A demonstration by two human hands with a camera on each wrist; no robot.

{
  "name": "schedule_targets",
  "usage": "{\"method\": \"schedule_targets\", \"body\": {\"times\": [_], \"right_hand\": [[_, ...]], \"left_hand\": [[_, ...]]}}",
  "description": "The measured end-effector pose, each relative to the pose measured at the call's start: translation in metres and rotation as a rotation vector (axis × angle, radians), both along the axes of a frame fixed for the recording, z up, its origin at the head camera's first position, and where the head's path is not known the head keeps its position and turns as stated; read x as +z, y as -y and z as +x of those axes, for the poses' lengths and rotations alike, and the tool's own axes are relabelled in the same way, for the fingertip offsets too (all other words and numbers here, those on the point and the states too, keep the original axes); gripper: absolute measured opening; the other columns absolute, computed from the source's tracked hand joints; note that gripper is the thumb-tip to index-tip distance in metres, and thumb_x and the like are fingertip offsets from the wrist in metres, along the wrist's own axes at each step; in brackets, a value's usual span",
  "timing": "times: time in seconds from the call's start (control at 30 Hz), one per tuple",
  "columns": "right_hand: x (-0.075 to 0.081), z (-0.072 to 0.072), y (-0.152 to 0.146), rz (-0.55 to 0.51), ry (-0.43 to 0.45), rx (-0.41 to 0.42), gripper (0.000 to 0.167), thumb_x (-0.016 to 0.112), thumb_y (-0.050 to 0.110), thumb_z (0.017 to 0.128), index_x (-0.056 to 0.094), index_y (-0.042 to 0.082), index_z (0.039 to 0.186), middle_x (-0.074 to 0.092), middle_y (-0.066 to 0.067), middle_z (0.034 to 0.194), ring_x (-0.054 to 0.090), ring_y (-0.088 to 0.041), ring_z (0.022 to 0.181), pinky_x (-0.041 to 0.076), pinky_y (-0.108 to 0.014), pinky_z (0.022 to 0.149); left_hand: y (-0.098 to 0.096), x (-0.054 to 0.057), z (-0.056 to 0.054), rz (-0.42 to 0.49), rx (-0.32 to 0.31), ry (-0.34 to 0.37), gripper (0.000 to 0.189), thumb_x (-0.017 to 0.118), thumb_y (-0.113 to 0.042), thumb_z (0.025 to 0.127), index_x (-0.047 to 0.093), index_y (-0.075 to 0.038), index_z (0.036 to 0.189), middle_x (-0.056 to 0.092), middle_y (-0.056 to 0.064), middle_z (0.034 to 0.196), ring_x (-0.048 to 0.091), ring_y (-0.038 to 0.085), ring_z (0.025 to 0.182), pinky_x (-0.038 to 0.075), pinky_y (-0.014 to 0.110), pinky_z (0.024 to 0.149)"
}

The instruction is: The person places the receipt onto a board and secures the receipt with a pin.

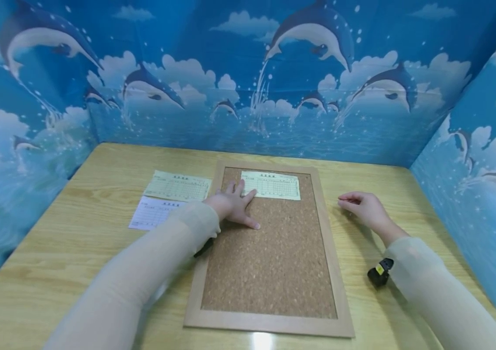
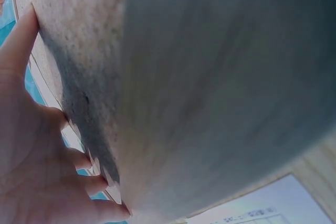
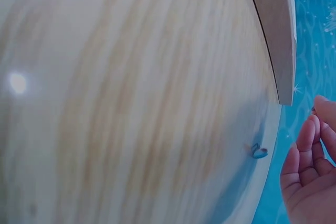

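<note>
My left hand [image 1: 234,204] lies spread on the upper left of a wood-framed cork board [image 1: 274,262], fingertips at the left edge of a pale green printed form [image 1: 274,185]. The left wrist view shows its fingers spread over the cork. To the right of the board, my right hand [image 1: 367,209] hovers over the table with thumb and index finger pinched together. A tiny dark thing [image 3: 314,110] shows between those fingertips; its kind cannot be made out. Below that hand, a small blue, ring-like object [image 3: 259,152] lies on the tabletop.
Left of the board, another green form [image 1: 178,187] and a white form [image 1: 153,213], partly behind the left sleeve, lie on the wooden table [image 1: 77,238]. Dolphin-printed blue curtains [image 1: 213,73] enclose the back and sides. A black wrist device [image 1: 380,273] hangs at the right sleeve.
</note>
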State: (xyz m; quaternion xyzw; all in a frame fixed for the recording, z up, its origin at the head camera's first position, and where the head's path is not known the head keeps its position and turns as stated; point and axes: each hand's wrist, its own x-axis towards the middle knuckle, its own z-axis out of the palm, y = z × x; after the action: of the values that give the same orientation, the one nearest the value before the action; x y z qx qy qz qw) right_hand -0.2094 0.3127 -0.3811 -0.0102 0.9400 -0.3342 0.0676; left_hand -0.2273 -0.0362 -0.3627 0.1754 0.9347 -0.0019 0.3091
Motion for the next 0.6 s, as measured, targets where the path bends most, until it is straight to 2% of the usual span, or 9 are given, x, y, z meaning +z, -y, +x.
{"method": "schedule_targets", "body": {"times": [0.37, 0.6], "right_hand": [[0.004, -0.004, 0.014, -0.043, 0.04, 0.007, 0.044, 0.056, 0.036, 0.093, 0.059, 0.002, 0.121, 0.059, -0.018, 0.117, 0.054, -0.026, 0.097, 0.045, -0.032, 0.069], [0.008, -0.008, 0.02, -0.071, 0.032, 0.035, 0.044, 0.056, 0.033, 0.094, 0.058, 0.0, 0.122, 0.058, -0.02, 0.117, 0.054, -0.03, 0.103, 0.046, -0.04, 0.082]], "left_hand": [[0.0, -0.001, 0.001, -0.006, 0.008, 0.015, 0.106, 0.048, -0.078, 0.073, -0.008, -0.032, 0.149, -0.022, 0.009, 0.153, -0.015, 0.033, 0.139, 0.006, 0.055, 0.109], [0.0, 0.0, 0.0, -0.02, 0.004, 0.019, 0.105, 0.047, -0.078, 0.074, -0.009, -0.031, 0.149, -0.021, 0.009, 0.153, -0.016, 0.033, 0.139, 0.006, 0.055, 0.109]]}}
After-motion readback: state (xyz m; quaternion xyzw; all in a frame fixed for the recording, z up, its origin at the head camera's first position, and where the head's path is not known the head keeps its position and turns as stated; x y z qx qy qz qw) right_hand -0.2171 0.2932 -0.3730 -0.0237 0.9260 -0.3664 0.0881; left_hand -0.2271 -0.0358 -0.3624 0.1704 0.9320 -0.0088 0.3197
